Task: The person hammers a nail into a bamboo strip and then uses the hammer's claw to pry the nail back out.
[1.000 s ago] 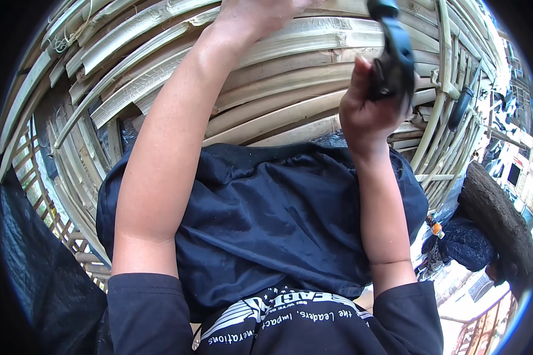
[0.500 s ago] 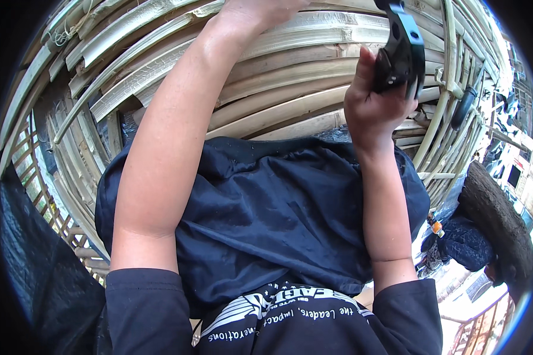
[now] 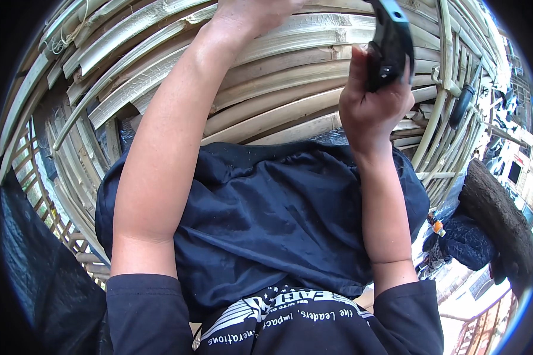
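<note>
At the upper right my right hand is closed round the grip of a black tool. The tool has a bolt low on its body and a hole in its lighter upper part; it looks like a hacksaw handle, but its far end is cut off by the picture's top edge. My left arm reaches forward to slatted bamboo. The left hand is at the top edge, its fingers mostly out of the picture, so what they touch is hidden. Dark shiny cloth covers my lap.
Upright bamboo poles stand right of the tool, with a dark cylindrical object beside them. A thick log and a bottle with an orange part are at the right. Dark sheeting hangs at the lower left.
My right hand and the tool have shifted slightly left, and the tool looks a little blurred. The left arm has moved only slightly; the grip on the tool is unchanged.
</note>
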The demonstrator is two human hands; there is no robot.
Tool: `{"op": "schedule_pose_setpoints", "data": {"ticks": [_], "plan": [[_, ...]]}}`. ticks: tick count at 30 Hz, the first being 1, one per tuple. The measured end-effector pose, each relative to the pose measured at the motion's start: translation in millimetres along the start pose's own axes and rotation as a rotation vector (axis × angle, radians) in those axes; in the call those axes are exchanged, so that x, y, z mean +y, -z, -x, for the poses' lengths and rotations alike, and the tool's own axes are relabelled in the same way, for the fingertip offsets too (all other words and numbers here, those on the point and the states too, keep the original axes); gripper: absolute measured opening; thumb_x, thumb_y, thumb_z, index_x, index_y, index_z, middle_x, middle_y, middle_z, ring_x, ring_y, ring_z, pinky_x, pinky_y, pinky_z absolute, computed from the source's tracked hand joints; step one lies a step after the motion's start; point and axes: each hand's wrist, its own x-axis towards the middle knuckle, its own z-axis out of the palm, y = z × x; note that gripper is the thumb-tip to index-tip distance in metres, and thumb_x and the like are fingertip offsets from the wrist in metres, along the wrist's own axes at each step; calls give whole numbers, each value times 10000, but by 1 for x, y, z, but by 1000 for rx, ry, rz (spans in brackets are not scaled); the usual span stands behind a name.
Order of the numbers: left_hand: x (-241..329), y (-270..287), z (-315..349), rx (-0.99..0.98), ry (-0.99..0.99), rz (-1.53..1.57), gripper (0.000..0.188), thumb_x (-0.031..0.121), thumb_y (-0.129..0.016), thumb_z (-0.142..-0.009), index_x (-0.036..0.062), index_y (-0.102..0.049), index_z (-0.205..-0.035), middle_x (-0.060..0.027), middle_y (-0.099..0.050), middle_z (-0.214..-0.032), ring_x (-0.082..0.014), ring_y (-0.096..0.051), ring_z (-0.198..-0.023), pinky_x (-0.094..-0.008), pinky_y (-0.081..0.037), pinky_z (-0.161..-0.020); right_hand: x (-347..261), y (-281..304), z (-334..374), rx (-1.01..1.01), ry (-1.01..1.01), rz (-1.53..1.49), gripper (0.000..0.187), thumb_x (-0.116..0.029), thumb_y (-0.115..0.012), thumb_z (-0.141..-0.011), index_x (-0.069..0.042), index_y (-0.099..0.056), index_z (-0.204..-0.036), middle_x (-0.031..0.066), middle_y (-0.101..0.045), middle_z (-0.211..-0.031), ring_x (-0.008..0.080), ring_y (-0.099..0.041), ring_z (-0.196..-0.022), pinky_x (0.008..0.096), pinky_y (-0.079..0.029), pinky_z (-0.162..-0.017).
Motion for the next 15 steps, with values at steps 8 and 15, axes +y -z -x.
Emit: {"op": "schedule_pose_setpoints", "data": {"ticks": [8,15], "plan": [[9,4,-6,-3,-14,15,207,159,-834,-803,-2,-708,-773,-117,-694,-773,-225,-653,-663,-371,-511,-632,7,-5,2,-58,-28,44,285,-202,-719,-968,-21,-553,-1115,171,-680,-767,405,-682,-668,467,-530,-578],[3,-3,2,-28,59,-14,207,162,-857,-790,8,-718,-776,-112,-694,-782,-235,-655,-682,-384,-510,-647,11,-6,6,-162,-43,141,310,-182,-755,-939,-22,-569,-1129,148,-682,-799,360,-699,-662,427,-526,-561]]}}
